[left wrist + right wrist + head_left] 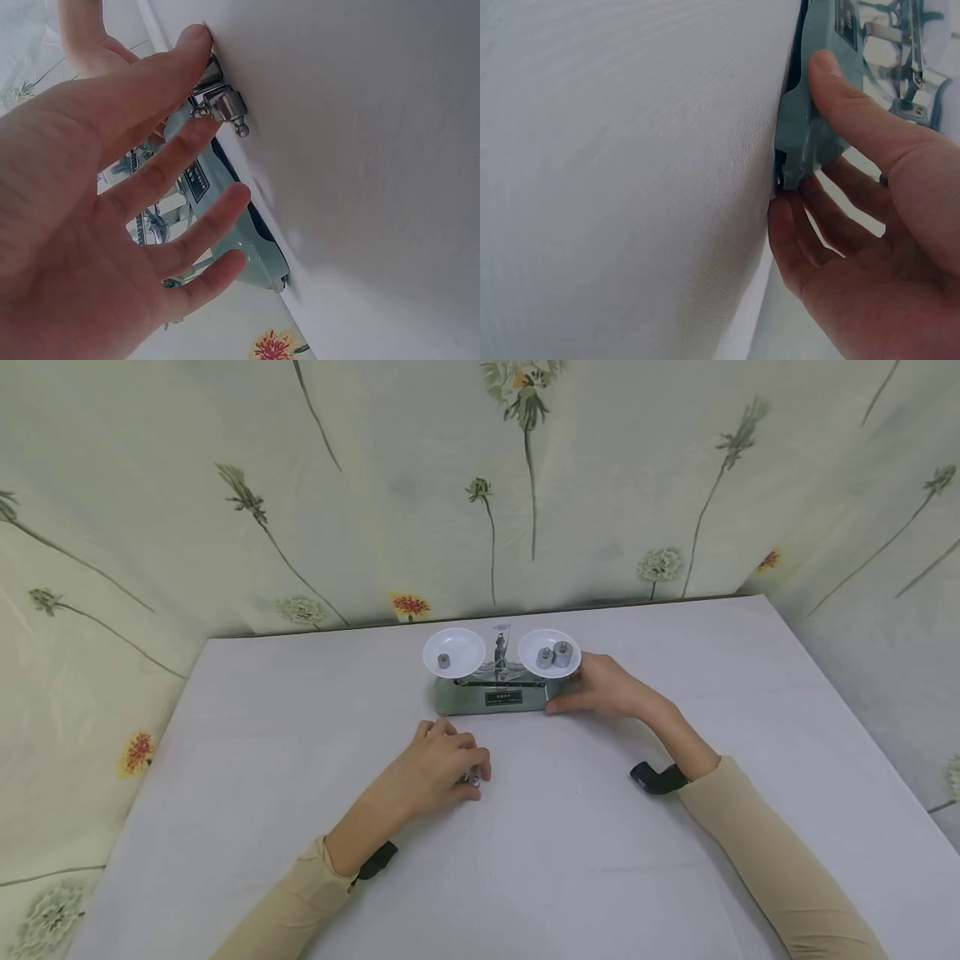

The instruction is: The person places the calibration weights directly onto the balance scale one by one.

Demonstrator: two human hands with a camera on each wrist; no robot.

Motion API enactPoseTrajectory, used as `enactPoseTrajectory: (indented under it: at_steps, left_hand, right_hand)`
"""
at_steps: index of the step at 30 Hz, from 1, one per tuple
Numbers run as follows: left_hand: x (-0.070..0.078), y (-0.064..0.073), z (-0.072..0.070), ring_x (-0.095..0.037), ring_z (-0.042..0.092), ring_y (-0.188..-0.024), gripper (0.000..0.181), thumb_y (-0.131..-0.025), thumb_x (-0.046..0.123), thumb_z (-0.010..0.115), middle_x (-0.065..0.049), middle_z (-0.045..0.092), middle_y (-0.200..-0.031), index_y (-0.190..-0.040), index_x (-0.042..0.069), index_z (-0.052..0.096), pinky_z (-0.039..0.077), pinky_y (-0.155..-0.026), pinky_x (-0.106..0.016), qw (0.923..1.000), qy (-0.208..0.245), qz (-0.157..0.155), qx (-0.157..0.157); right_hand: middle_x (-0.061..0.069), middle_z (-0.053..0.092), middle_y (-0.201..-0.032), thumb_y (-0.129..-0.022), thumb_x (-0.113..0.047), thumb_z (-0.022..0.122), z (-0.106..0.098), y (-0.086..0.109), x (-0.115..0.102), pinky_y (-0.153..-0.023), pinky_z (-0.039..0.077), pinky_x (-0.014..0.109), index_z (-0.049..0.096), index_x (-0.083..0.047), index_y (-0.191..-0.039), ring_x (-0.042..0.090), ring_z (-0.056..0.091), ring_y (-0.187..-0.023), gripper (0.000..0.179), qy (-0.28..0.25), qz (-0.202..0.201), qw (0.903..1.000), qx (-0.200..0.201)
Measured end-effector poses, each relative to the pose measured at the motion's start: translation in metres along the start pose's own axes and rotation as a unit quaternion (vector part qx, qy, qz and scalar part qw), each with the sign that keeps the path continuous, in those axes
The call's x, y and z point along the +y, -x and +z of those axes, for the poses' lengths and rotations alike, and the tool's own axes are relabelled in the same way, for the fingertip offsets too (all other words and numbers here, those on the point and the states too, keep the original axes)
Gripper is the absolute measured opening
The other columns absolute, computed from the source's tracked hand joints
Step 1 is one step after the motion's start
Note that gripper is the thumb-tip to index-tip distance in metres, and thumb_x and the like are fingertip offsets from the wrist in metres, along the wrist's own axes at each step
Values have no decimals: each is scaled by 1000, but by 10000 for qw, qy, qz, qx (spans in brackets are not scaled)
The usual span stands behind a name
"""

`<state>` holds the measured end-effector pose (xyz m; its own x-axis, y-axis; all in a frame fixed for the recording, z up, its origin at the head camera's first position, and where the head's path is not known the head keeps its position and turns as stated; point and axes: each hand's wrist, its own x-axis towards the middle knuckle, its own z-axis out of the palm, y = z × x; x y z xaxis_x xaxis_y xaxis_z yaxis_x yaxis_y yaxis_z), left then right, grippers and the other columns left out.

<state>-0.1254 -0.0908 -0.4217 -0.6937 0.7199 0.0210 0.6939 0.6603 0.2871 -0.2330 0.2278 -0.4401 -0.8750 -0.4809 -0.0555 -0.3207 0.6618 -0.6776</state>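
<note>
A balance scale (495,693) with a green base and two white pans stands near the table's far edge. My right hand (603,687) grips the base's right end; in the right wrist view, the thumb (832,71) lies on its front and the other fingers bend round the end. My left hand (438,768) is nearer, in front of the scale, its thumb and a finger round several small metal weights (229,105), close over the tabletop. One weight (444,661) sits in the left pan; two larger weights (562,652) share the right pan.
A white cloth covers the table (585,860). Behind it hangs a flower-patterned curtain (420,527). Black wrist devices show beside the right sleeve (765,852) and the left sleeve (292,902).
</note>
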Motion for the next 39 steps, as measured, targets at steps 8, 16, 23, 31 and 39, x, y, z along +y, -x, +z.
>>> enactPoseTrajectory:
  at_steps: [8, 16, 23, 31, 39]
  left_hand:
    - [-1, -1, 1, -23, 58, -102, 22, -84, 28, 92, 6, 74, -92, -97, 23, 75, 46, -98, -50, 10000, 26, 1, -7]
    - [-2, -3, 4, -22, 58, -100, 20, -85, 27, 91, 7, 75, -90, -95, 23, 74, 47, -97, -49, 9999, -96, -32, -15]
    - [0, -4, 4, -23, 58, -100, 19, -86, 26, 91, 6, 75, -89, -95, 22, 75, 46, -97, -48, 9999, -137, -75, -28]
    - [1, -4, 6, -29, 60, -105, 17, -87, 25, 91, 4, 76, -90, -93, 22, 76, 48, -99, -51, 9989, -360, -49, 283]
    - [3, -3, 1, -29, 62, -111, 19, -85, 24, 91, 5, 76, -93, -95, 23, 75, 47, -102, -51, 9982, -307, -41, 507]
  right_hand:
    - [15, 67, -148, -82, -26, 96, 1, -1, 2, -112, 54, 57, 53, -9, -154, 39, 67, -133, 85, 30, 5, 10000, -6]
    - [17, 66, -150, -83, -26, 96, 2, 0, 2, -114, 53, 58, 53, -8, -154, 40, 65, -135, 85, -31, 13, 10000, -8]
    - [15, 66, -150, -82, -25, 96, 1, 0, 2, -113, 53, 58, 52, -10, -154, 39, 65, -134, 86, 18, 70, 10000, 13]
    - [15, 66, -149, -83, -26, 95, 1, 0, 0, -112, 54, 57, 53, -10, -154, 39, 66, -134, 84, -17, 39, 10000, 8]
    - [16, 67, -148, -83, -26, 96, 0, 1, -1, -112, 54, 57, 54, -9, -153, 39, 67, -132, 84, -43, 69, 10000, 28]
